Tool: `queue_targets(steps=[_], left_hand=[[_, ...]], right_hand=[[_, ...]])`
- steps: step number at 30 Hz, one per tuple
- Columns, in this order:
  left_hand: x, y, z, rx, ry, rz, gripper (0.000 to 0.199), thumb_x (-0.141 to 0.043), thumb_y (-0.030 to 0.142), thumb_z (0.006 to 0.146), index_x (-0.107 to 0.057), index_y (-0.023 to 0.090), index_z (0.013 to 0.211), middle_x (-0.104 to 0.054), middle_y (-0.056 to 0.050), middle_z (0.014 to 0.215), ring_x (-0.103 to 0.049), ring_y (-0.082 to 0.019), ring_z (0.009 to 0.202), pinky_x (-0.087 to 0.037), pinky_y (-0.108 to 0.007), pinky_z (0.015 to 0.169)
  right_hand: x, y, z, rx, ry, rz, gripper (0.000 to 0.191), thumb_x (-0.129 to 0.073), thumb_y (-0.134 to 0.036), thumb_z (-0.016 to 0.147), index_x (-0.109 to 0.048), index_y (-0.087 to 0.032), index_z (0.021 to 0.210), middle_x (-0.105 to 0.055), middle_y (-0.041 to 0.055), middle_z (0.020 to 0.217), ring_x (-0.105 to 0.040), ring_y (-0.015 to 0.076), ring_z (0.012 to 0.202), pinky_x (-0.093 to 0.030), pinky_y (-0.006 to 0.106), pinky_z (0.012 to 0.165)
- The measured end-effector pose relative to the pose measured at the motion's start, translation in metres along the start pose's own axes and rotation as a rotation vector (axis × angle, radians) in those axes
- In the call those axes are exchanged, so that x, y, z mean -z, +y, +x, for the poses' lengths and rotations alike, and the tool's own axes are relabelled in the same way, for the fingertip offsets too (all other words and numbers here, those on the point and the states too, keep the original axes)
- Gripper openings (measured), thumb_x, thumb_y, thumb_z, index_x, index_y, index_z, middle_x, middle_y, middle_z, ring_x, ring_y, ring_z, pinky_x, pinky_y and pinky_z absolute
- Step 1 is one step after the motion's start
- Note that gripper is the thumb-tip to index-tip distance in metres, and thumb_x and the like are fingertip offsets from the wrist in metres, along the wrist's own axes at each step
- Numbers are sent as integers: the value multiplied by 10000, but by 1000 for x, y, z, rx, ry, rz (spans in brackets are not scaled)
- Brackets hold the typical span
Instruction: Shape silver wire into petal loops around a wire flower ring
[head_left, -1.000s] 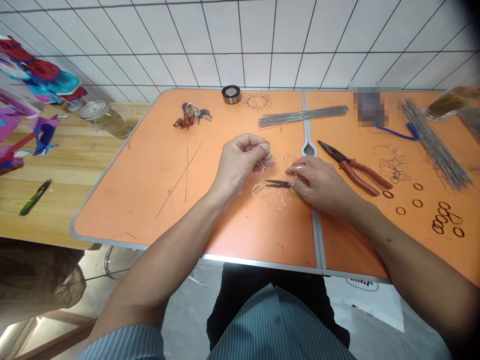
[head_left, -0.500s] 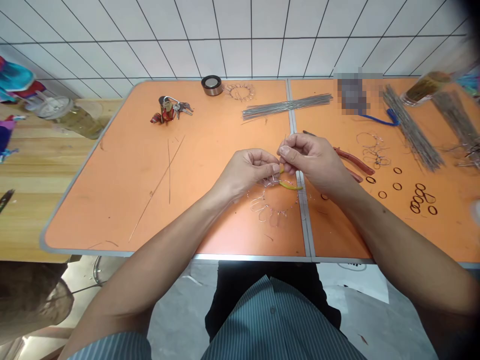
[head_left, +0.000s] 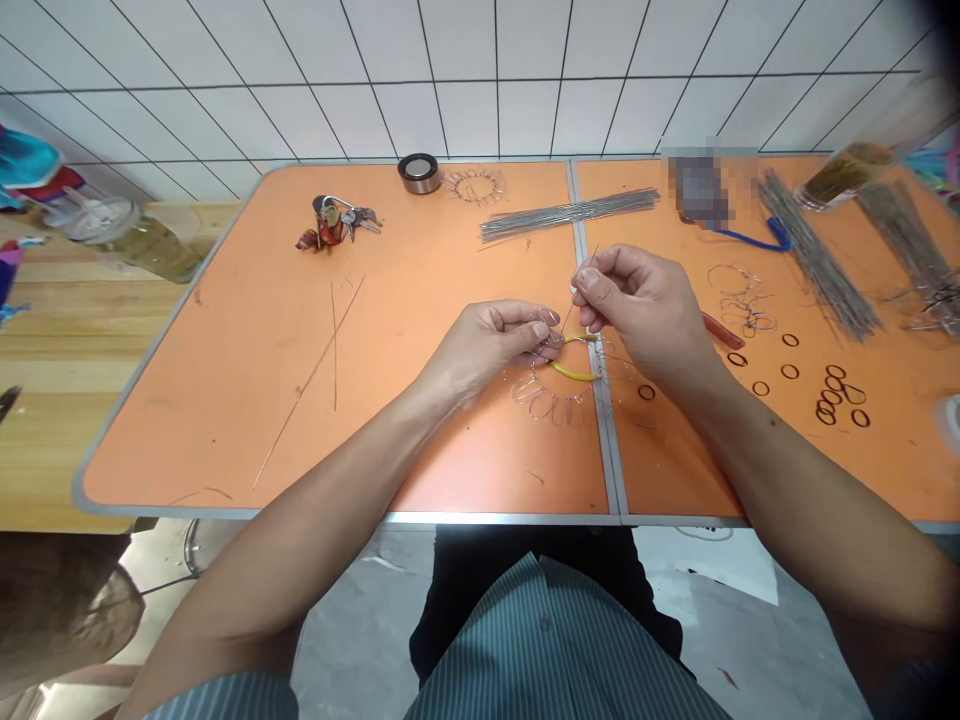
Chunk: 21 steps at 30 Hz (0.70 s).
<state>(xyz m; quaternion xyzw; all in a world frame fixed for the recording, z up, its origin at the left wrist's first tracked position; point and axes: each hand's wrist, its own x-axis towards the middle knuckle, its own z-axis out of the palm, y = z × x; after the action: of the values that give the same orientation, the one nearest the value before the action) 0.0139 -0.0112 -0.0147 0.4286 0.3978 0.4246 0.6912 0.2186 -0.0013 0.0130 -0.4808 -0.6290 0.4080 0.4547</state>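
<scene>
You are working at an orange folding table (head_left: 225,400), with both hands over its centre seam. Your left hand (head_left: 487,340) is holding a looped silver wire ring (head_left: 544,400), its fingers (head_left: 536,322) closed and gripping the ring's upper edge. Your right hand (head_left: 637,305) is raised just beside it, its fingers (head_left: 592,285) closed on a thin straight wire (head_left: 576,300), whose lower end is pointing down toward your left fingers. Yellow-handled pliers (head_left: 576,372) are lying against the ring, partly hidden beneath your hands. Red-handled pliers (head_left: 720,330) are showing just past your right hand. A bundle of straight steel wires (head_left: 570,213) is lying toward the far edge, and small black rubber rings (head_left: 832,395) are scattered on the right.
</scene>
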Motion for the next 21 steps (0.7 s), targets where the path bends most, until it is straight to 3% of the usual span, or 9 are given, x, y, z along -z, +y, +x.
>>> queue_targets(steps=[10,21], left_hand=[[-1,5,-4,-12,6,87,171,-923,293,869,-844,147,911,-837,-103,874,-786,-175,741,-657,-310,749],[-1,6,-5,3,-18,107,247,-932,330,872,-842,116,957,-848,-117,903,-791,-187,747,-648,-314,745]], right_hand=[[-5,-4,-2,-17,-68,-46,279,-786,-453,1026,-676,-242,881,-713,39,864,-664,184,727,-580,378,710],[-5,-5,0,5,1,-3,228,-851,-322,981,-704,-234,831,-705,4,762,-641,139,630,-555,297,614]])
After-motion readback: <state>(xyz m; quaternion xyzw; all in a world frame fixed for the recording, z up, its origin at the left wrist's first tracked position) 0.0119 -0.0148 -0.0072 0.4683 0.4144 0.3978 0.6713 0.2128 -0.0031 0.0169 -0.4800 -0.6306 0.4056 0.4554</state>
